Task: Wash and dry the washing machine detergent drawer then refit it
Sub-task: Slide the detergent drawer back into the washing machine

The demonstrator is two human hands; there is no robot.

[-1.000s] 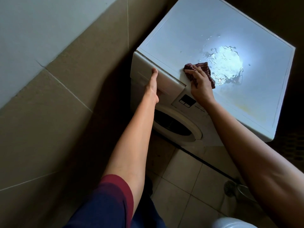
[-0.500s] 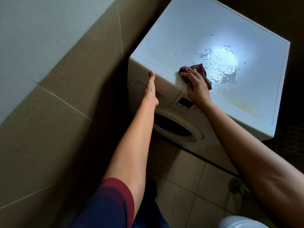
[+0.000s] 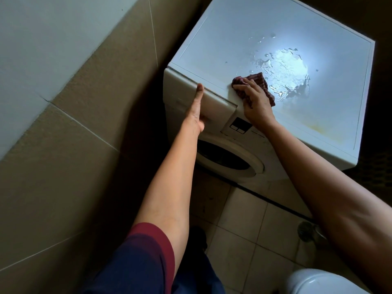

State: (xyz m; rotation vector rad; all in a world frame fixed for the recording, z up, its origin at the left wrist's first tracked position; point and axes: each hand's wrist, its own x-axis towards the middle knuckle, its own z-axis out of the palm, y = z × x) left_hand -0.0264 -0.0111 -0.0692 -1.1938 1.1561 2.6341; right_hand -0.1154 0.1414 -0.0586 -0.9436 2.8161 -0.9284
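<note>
The white detergent drawer sits in its slot at the top left of the washing machine's front, its face standing slightly proud of the panel. My left hand grips the drawer's left end, thumb pointing up to the top edge and fingers curled under the front. My right hand holds a dark red checked cloth bunched on the machine's top, just left of a puddle of water.
A tiled wall runs close along the machine's left side. Below the drawer are a small display and the round door. On the tiled floor are a drain and a white toilet rim at the bottom right.
The view has shifted slightly. Both hands stay where they were, left on the drawer front and right on the cloth beside the puddle.
</note>
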